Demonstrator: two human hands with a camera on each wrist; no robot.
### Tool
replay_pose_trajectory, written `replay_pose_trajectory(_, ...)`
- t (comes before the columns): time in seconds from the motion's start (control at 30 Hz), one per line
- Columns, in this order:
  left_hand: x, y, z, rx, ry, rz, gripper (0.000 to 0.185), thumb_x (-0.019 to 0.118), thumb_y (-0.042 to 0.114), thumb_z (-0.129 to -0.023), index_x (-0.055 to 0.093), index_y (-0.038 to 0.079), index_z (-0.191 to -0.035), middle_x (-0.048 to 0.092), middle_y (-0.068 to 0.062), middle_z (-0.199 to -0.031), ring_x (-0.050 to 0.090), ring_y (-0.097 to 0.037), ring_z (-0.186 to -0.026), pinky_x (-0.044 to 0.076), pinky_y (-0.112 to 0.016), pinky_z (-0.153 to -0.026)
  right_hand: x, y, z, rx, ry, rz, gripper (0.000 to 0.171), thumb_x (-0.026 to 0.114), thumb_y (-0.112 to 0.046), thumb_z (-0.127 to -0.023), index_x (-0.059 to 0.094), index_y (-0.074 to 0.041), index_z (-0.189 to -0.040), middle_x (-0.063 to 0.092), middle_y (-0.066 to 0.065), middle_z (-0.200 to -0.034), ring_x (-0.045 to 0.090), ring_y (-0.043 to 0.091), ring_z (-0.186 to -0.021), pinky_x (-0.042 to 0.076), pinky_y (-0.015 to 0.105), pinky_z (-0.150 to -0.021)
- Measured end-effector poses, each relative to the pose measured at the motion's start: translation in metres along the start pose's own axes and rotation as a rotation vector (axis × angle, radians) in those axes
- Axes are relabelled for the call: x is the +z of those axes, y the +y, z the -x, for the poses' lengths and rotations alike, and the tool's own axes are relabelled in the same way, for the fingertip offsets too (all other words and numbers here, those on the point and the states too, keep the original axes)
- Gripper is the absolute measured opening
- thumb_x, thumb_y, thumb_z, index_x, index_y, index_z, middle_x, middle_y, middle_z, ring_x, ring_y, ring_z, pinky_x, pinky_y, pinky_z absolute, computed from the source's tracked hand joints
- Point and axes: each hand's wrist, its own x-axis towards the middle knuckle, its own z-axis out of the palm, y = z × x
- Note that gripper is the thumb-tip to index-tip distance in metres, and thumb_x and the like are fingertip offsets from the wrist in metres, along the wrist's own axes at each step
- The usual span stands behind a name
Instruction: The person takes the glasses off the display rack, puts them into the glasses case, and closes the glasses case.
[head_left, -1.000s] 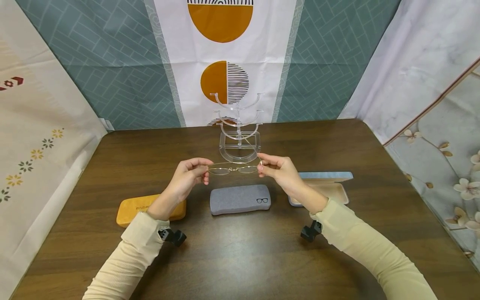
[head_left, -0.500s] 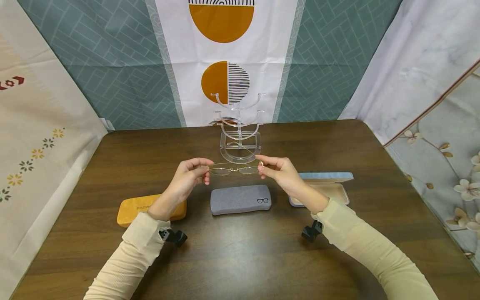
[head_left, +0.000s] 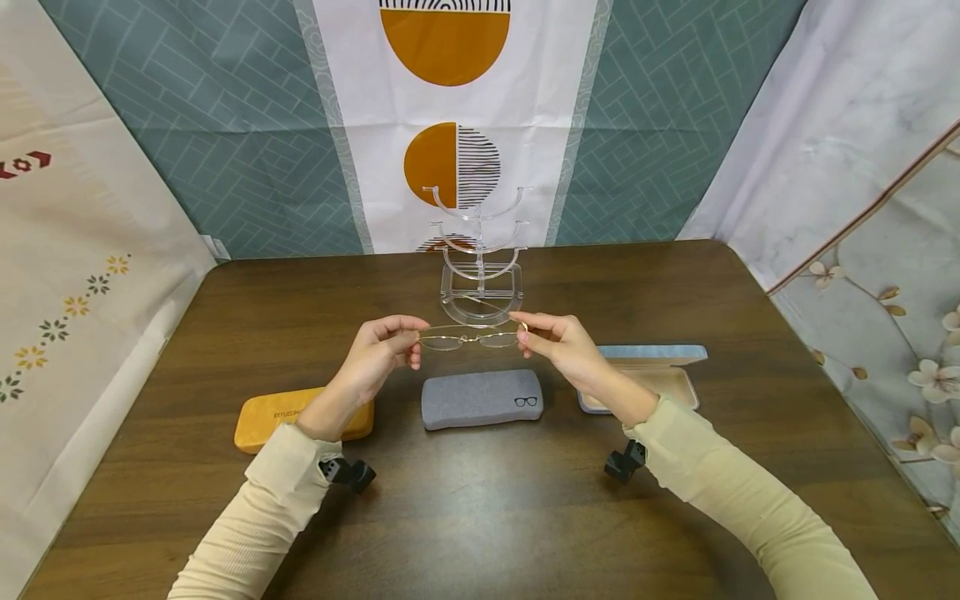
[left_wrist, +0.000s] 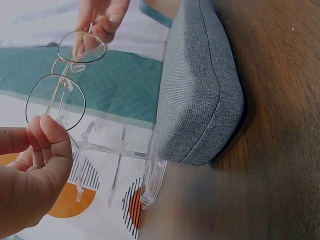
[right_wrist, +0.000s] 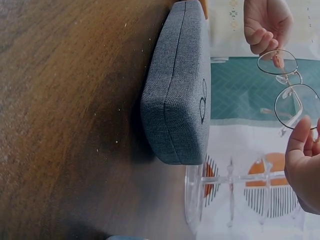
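A pair of thin gold-rimmed eyeglasses (head_left: 469, 338) with round clear lenses is held up between both hands, above and beyond the grey glasses case (head_left: 472, 400). My left hand (head_left: 381, 348) pinches its left end between thumb and fingers. At the other end my right hand (head_left: 561, 348) holds the frame near the hinge, index finger against the right temple. That temple slants inward from the fingertips, overlapping the stand base in the head view. The left temple lies folded across behind the lenses. In the left wrist view the bridge and rims of the eyeglasses (left_wrist: 56, 67) show plainly.
A clear acrylic eyeglasses stand (head_left: 478, 265) with three curved tiers rises at the back. Left, partly behind the left arm, lies a yellow glasses case (head_left: 262, 421). An open light-blue case (head_left: 654, 353) sits right, partly behind the right forearm. Fabric hangs around the wooden table (head_left: 480, 517).
The right temple has swung downward and inward toward the lenses, with the right index finger dipping slightly. Both hands keep their hold, nearly still.
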Motion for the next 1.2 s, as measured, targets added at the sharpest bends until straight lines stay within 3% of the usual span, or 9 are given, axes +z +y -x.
replay_pose_trajectory(0.17, 0.0003, 0.0003, 0.0004, 0.004, -0.001, -0.003, 0.022, 0.043, -0.008, -0.089, 0.046, -0.019, -0.108, 0.050, -0.006, -0.066, 0.049, -0.015, -0.054, 0.047, -0.023, -0.055, 0.0003, 0.0017, -0.0003, -0.012, -0.008, -0.033, 0.035, 0.051, 0.008, -0.088, 0.047, 0.014, -0.123, 0.059, -0.001, -0.080, 0.056, 0.011, -0.071, 0.048, 0.020, -0.065)
replay_pose_trajectory(0.37, 0.0007, 0.0007, 0.0008, 0.002, 0.004, -0.003, 0.016, 0.043, -0.008, -0.089, 0.056, -0.003, -0.097, 0.051, -0.007, -0.066, 0.050, -0.015, -0.054, 0.047, -0.023, -0.055, -0.0004, 0.0029, -0.0004, -0.024, -0.023, -0.017, 0.035, 0.051, 0.008, -0.088, 0.048, 0.014, -0.122, 0.057, 0.000, -0.080, 0.054, 0.011, -0.069, 0.047, 0.021, -0.065)
replay_pose_trajectory(0.5, 0.0002, 0.0012, 0.0011, 0.004, -0.002, -0.001, 0.017, 0.044, -0.008, -0.089, 0.057, -0.001, -0.096, 0.050, -0.007, -0.066, 0.050, -0.015, -0.054, 0.047, -0.023, -0.055, -0.0006, 0.0036, -0.0006, -0.026, -0.027, 0.006, 0.034, 0.052, 0.007, -0.088, 0.050, 0.012, -0.121, 0.055, 0.003, -0.081, 0.053, 0.012, -0.066, 0.046, 0.022, -0.065)
replay_pose_trajectory(0.8, 0.0003, 0.0017, 0.0011, -0.003, -0.002, -0.007, 0.025, 0.042, -0.008, -0.089, 0.043, -0.022, -0.110, 0.050, -0.006, -0.066, 0.050, -0.014, -0.054, 0.047, -0.023, -0.055, -0.0003, 0.0041, -0.0007, -0.046, -0.042, 0.023, 0.031, 0.051, 0.008, -0.088, 0.051, 0.014, -0.119, 0.053, 0.003, -0.080, 0.052, 0.015, -0.067, 0.047, 0.021, -0.063)
replay_pose_trajectory(1.03, 0.0006, 0.0021, 0.0012, -0.006, -0.003, -0.007, 0.025, 0.042, -0.008, -0.090, 0.044, -0.022, -0.110, 0.051, -0.006, -0.065, 0.050, -0.014, -0.054, 0.047, -0.023, -0.055, -0.0015, 0.0043, -0.0007, -0.037, -0.056, 0.051, 0.030, 0.052, 0.005, -0.089, 0.053, 0.012, -0.118, 0.054, 0.004, -0.082, 0.052, 0.015, -0.068, 0.047, 0.026, -0.064)
replay_pose_trajectory(1.2, 0.0010, 0.0030, 0.0014, -0.007, -0.006, -0.010, 0.027, 0.041, -0.009, -0.090, 0.042, -0.023, -0.112, 0.050, -0.006, -0.065, 0.050, -0.014, -0.054, 0.047, -0.023, -0.055, -0.0017, 0.0045, -0.0008, -0.043, -0.053, 0.049, 0.029, 0.050, 0.007, -0.089, 0.053, 0.014, -0.117, 0.053, 0.004, -0.080, 0.052, 0.013, -0.067, 0.046, 0.022, -0.063)
